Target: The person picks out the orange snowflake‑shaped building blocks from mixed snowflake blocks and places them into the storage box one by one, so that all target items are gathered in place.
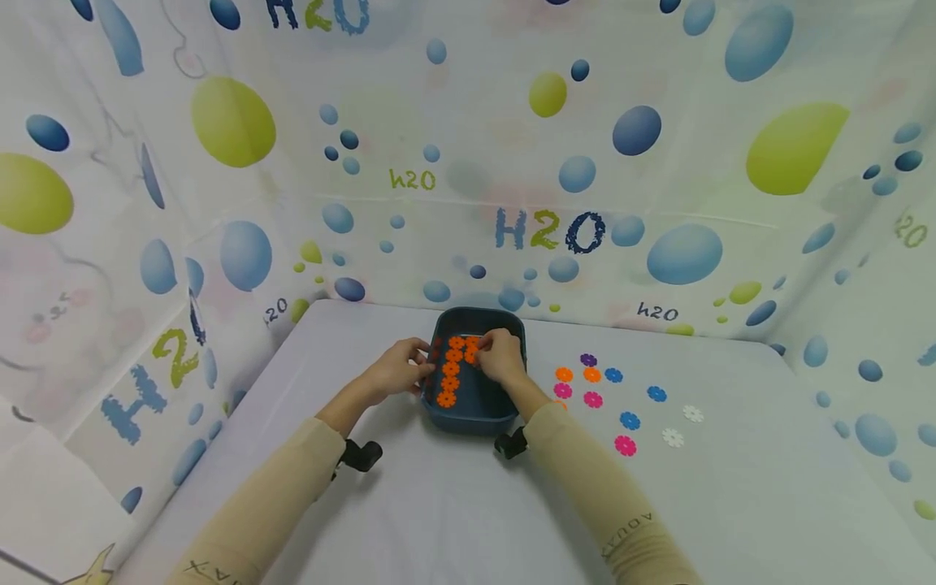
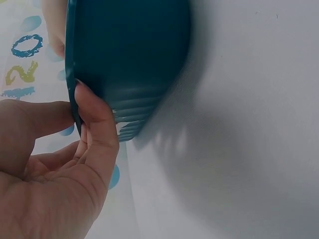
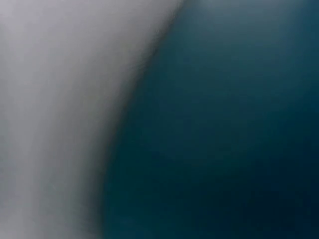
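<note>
A dark teal plastic basin [image 1: 475, 426] sits on the white-covered table. Inside it, orange flower-shaped pieces [image 1: 450, 369] lie in a column along the left, with more beside the top of that column. My left hand [image 1: 397, 368] pinches the basin's left rim between thumb and fingers; the left wrist view shows this grip on the rim [image 2: 73, 94] closely. Reaching over the right side, my right hand [image 1: 501, 356] has its fingertips curled at an orange piece [image 1: 472, 344] near the far end. The right wrist view shows only the blurred basin wall [image 3: 209, 124].
Right of the basin lie loose flower pieces: a purple one [image 1: 588, 360], orange ones [image 1: 592, 374], pink ones [image 1: 625, 445], blue ones [image 1: 656, 394] and white ones [image 1: 673, 439]. A patterned curtain [image 1: 468, 187] hangs behind the table. Black wrist mounts [image 1: 361, 457] jut below the sleeves.
</note>
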### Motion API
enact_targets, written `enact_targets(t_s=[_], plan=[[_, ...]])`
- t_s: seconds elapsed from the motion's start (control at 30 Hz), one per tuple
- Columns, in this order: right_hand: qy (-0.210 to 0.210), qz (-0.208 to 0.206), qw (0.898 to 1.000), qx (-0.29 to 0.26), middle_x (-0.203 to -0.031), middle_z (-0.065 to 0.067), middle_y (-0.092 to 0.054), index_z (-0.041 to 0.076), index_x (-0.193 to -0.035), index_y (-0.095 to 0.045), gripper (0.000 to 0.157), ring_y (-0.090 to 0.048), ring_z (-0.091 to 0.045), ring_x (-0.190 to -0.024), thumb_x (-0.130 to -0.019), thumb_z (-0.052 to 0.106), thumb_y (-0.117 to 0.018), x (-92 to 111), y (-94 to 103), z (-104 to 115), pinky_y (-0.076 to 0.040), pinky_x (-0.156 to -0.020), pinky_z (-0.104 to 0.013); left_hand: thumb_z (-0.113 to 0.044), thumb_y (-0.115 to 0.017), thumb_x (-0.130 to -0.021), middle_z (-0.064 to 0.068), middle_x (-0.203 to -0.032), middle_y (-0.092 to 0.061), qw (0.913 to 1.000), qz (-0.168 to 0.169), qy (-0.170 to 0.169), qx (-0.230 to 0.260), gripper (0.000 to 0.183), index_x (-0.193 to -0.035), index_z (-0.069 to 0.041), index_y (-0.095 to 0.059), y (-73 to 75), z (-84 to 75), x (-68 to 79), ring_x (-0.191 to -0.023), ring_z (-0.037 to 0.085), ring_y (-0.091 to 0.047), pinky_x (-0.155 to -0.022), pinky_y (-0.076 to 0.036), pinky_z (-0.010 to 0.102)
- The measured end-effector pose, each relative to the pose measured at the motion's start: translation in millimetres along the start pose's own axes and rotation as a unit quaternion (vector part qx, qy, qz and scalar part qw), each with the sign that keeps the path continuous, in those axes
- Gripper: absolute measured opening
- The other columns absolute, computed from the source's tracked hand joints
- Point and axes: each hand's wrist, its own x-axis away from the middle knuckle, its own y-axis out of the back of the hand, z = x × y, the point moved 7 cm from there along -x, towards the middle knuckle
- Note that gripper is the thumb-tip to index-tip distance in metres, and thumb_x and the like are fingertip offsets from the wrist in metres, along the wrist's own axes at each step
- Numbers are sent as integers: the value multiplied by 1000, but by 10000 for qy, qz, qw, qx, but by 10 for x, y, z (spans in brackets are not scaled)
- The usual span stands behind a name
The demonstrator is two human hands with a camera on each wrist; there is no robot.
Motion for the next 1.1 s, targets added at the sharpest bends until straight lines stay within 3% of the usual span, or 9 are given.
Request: enact_targets(t_s=[0.23, 0.47, 0.77, 1.1], plan=[[-263, -146, 9994, 198, -95, -18, -75, -5, -110, -72, 21, -74, -25, -76, -92, -7, -63, -46, -2, -45, -62, -69, -36, -5, -56, -105, 16, -99, -53, 10000, -2, 35, 57, 42, -141, 10, -43, 6, -9, -13, -80, 23, -60, -67, -60, 33], [-637, 7, 9977, -230, -109, -24, -71, -7, -111, -74, 23, -76, -27, -78, -90, -8, -64, -28, -12, -61, -63, -72, -37, -4, -56, -104, 15, -98, -52, 9999, -45, 89, 28, 42, -141, 10, -43, -2, 47, -41, -79, 21, -59, -65, -60, 32], [-722, 19, 9963, -460, -109, -24, -71, -8, -118, -71, 27, -76, -26, -80, -92, -7, -63, -31, -27, -98, -63, -72, -35, -4, -55, -104, 14, -97, -51, 10000, -35, 67, 62, 40, -140, 10, -43, -15, 51, -32, -79, 21, -58, -64, -60, 31], [-444, 125, 9989, -37, -89, -15, -75, -3, -97, -78, 15, -72, -26, -78, -93, -2, -63, -38, -32, -62, -60, -69, -38, -4, -54, -104, 15, -98, -51, 9999, 8, 113, 75, 42, -141, 11, -42, -8, 40, -37, -81, 22, -58, -65, -60, 32]])
